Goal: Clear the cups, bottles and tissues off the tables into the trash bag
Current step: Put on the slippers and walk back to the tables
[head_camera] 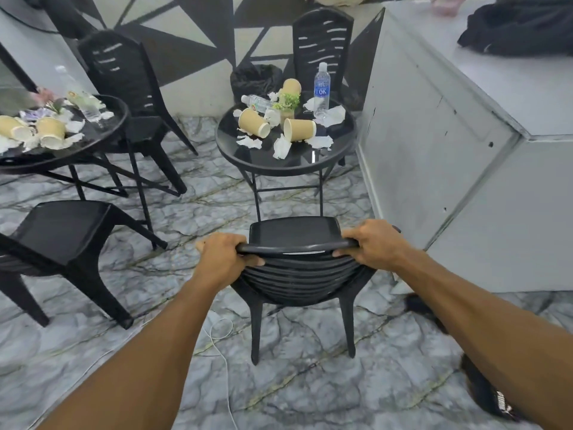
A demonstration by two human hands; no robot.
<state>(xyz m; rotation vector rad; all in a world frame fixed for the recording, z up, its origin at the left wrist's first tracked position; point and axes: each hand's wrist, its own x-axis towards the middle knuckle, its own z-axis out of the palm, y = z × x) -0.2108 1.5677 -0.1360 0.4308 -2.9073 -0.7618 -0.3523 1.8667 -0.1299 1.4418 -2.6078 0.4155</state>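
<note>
My left hand and my right hand both grip the top rail of a black plastic chair in front of me. Beyond it stands a round black table with tan paper cups lying on their sides, an upright water bottle, a second bottle lying flat and crumpled white tissues. A second round table at the left carries more cups, tissues and a clear bottle. A black trash bag sits on the floor behind the middle table.
Black chairs stand at the left, behind the left table and behind the middle table. A grey counter fills the right side. A small potted plant sits on the middle table. A white cable lies on the marble floor.
</note>
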